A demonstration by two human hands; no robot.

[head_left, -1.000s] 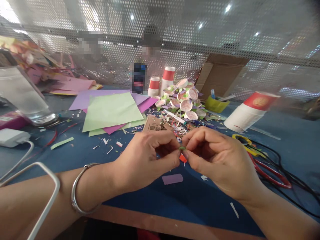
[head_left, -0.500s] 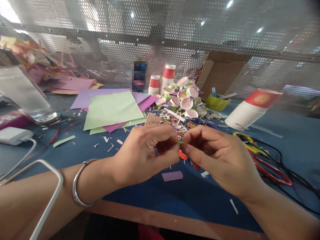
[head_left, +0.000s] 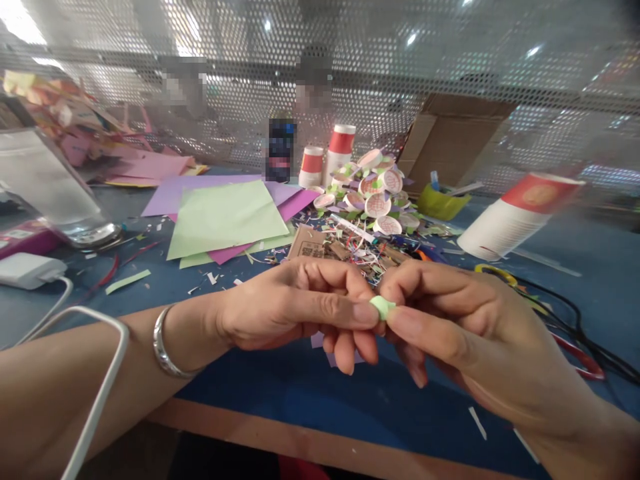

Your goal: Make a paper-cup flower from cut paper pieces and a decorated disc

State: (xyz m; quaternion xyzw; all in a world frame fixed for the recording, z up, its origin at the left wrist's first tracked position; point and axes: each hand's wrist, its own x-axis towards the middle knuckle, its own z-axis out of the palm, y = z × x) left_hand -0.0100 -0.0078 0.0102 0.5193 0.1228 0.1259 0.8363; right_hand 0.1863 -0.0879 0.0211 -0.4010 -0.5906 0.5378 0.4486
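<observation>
A small piece of light green paper is pinched between my two hands, above the blue table near its front edge. My left hand, with a silver bangle on its wrist, grips the paper's left side between thumb and forefinger. From the other side my right hand holds it, also between thumb and forefinger. Behind the fingers lies a heap of paper scraps and bits of cardboard. A purple paper strip lies on the table below, partly hidden by my left fingers.
Green sheets lie over purple ones at left centre. Cut cup pieces are piled behind the scraps. Stacked paper cups lean at right, near scissors and black cables. A glass and white charger stand left.
Both hands have shifted slightly right and down. The green paper has turned, showing more of its face. My left thumb now lies flatter along it.
</observation>
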